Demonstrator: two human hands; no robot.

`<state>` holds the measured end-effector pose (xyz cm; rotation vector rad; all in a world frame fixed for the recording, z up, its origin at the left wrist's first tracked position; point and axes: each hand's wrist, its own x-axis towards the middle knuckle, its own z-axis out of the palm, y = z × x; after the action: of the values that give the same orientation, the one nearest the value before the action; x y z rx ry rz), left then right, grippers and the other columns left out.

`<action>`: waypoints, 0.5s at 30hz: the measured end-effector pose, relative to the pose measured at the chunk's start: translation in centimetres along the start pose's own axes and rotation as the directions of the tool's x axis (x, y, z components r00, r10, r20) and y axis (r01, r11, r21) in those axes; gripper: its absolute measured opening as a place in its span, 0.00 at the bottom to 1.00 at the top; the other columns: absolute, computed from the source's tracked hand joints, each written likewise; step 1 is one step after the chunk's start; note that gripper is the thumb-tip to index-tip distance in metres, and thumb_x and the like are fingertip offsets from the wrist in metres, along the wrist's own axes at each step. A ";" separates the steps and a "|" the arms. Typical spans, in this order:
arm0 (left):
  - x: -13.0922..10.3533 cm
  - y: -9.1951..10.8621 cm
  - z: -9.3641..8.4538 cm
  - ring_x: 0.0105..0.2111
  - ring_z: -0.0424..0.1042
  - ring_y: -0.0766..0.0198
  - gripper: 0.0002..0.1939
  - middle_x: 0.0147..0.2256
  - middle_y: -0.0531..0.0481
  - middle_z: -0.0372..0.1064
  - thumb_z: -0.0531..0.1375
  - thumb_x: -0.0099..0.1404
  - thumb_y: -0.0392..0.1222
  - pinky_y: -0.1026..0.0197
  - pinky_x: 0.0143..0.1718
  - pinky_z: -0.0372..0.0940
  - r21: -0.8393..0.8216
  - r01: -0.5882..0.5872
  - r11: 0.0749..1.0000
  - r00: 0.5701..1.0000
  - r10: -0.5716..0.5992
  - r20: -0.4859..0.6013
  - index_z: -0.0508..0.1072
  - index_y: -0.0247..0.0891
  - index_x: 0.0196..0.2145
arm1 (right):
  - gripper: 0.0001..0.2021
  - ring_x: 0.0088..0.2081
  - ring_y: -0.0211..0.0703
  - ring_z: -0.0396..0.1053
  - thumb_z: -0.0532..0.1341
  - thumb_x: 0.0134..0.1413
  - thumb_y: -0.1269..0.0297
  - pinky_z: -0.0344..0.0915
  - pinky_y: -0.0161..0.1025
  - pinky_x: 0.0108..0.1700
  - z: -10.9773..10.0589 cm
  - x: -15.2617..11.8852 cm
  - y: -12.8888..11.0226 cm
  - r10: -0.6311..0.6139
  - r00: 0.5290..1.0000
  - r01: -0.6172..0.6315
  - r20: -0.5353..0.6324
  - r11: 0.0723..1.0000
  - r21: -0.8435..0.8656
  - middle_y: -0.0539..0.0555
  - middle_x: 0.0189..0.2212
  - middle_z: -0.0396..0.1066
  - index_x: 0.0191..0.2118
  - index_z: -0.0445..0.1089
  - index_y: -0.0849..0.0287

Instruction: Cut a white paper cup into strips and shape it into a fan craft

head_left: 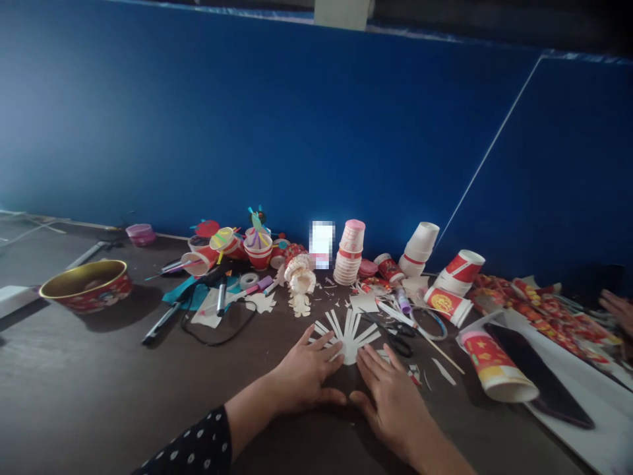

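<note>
A white paper cup cut into strips [350, 349] lies flattened on the dark table, its strips fanned out around a round base. My left hand [309, 369] rests over its left side with the fingers spread. On the other side, my right hand [388, 389] lies flat, fingertips at the base's right edge. Both thumbs point inward, close together below the paper. Parts of the strips are hidden under my fingers. Black-handled scissors [398, 342] lie just beyond my right hand.
Paper cup stacks [350, 254] stand along the blue partition [297, 132]. A red and gold bowl [86, 287] is at left. On the right, a printed cup [497, 369] lies beside a dark phone [544, 382]. Another person's hand [618, 307] shows at far right.
</note>
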<state>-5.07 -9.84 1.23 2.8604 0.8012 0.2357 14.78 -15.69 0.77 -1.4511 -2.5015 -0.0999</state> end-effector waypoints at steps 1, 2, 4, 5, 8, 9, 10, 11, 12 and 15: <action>0.0 0.0 0.0 0.58 0.51 0.46 0.34 0.56 0.40 0.58 0.45 0.61 0.64 0.39 0.57 0.41 0.004 0.001 1.000 1.000 -0.001 0.001 0.63 0.37 0.54 | 0.22 0.55 0.58 0.60 0.52 0.57 0.56 0.52 0.58 0.56 0.2 0.1 -0.1 0.011 1.000 -0.011 -0.010 1.000 -0.007 0.66 0.50 0.67 0.51 0.66 0.68; 0.0 0.0 0.2 0.58 0.51 0.46 0.34 0.56 0.40 0.59 0.45 0.61 0.64 0.39 0.57 0.41 0.009 0.004 1.000 1.000 -0.004 -0.001 0.63 0.37 0.54 | 0.22 0.54 0.58 0.60 0.53 0.56 0.56 0.52 0.57 0.57 0.3 0.1 -0.3 0.026 1.000 -0.026 -0.017 1.000 -0.011 0.67 0.50 0.67 0.50 0.67 0.68; 0.1 -0.1 0.5 0.58 0.52 0.46 0.34 0.55 0.39 0.59 0.45 0.61 0.64 0.40 0.57 0.42 0.010 0.004 1.000 1.000 -0.004 -0.012 0.64 0.36 0.54 | 0.23 0.54 0.58 0.61 0.53 0.56 0.57 0.54 0.56 0.56 0.5 0.1 -0.3 0.055 0.998 -0.055 -0.019 0.998 -0.014 0.67 0.50 0.66 0.50 0.67 0.70; 0.1 -0.2 0.8 0.57 0.53 0.47 0.35 0.55 0.38 0.59 0.45 0.61 0.64 0.41 0.57 0.44 0.005 0.001 1.000 1.000 -0.001 -0.024 0.64 0.36 0.54 | 0.22 0.54 0.57 0.60 0.52 0.57 0.58 0.55 0.55 0.56 0.5 0.1 -0.3 0.063 0.998 -0.063 -0.015 0.998 -0.011 0.67 0.51 0.66 0.51 0.66 0.70; 0.2 -0.4 1.4 0.56 0.56 0.49 0.35 0.55 0.36 0.59 0.47 0.60 0.64 0.47 0.57 0.47 -0.022 -0.022 1.000 0.997 0.020 -0.076 0.65 0.32 0.52 | 0.20 0.54 0.52 0.61 0.46 0.61 0.62 0.56 0.51 0.55 0.2 0.0 -0.1 0.076 0.997 -0.076 -0.004 0.997 0.010 0.63 0.51 0.65 0.52 0.65 0.67; 0.2 -0.4 1.4 0.56 0.57 0.51 0.34 0.54 0.36 0.61 0.48 0.60 0.63 0.49 0.57 0.49 -0.031 -0.033 0.999 0.995 0.030 -0.092 0.66 0.32 0.51 | 0.21 0.55 0.51 0.60 0.45 0.62 0.62 0.56 0.51 0.56 0.1 -0.1 0.0 0.071 0.997 -0.071 -0.009 0.997 0.010 0.63 0.52 0.65 0.52 0.65 0.67; 0.2 -0.4 1.4 0.55 0.58 0.52 0.32 0.53 0.36 0.62 0.49 0.61 0.62 0.52 0.57 0.50 -0.039 -0.046 0.998 0.993 0.041 -0.107 0.66 0.32 0.50 | 0.21 0.56 0.51 0.58 0.45 0.62 0.61 0.55 0.51 0.56 0.0 -0.1 0.1 0.057 0.998 -0.057 -0.015 0.998 0.004 0.62 0.53 0.64 0.53 0.64 0.67; 0.2 -0.4 1.3 0.54 0.60 0.53 0.30 0.52 0.38 0.63 0.49 0.61 0.60 0.53 0.57 0.51 -0.048 -0.062 0.997 0.991 0.056 -0.120 0.67 0.33 0.49 | 0.22 0.57 0.52 0.56 0.45 0.62 0.60 0.54 0.52 0.57 0.0 -0.1 0.1 0.035 0.999 -0.035 -0.019 0.999 -0.009 0.62 0.54 0.62 0.54 0.62 0.67; 0.2 -0.4 1.2 0.53 0.61 0.55 0.28 0.51 0.39 0.64 0.49 0.62 0.59 0.55 0.57 0.52 -0.058 -0.076 0.995 0.989 0.068 -0.130 0.68 0.34 0.48 | 0.23 0.58 0.54 0.54 0.46 0.62 0.57 0.52 0.54 0.57 0.0 -0.1 0.1 0.010 1.000 -0.011 -0.016 1.000 -0.026 0.63 0.55 0.61 0.56 0.61 0.67; 0.1 -0.1 0.7 0.53 0.61 0.58 0.23 0.51 0.42 0.64 0.48 0.65 0.54 0.58 0.56 0.53 -0.088 -0.075 0.993 0.985 0.060 -0.161 0.68 0.36 0.47 | 0.27 0.58 0.58 0.54 0.47 0.60 0.52 0.49 0.61 0.57 0.3 0.0 0.0 -0.028 0.999 0.030 0.035 0.998 -0.062 0.64 0.56 0.58 0.58 0.57 0.66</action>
<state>-4.93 -9.79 0.57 2.8098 0.7000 0.5005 14.75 -15.63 0.50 -1.4524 -2.5691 -0.1609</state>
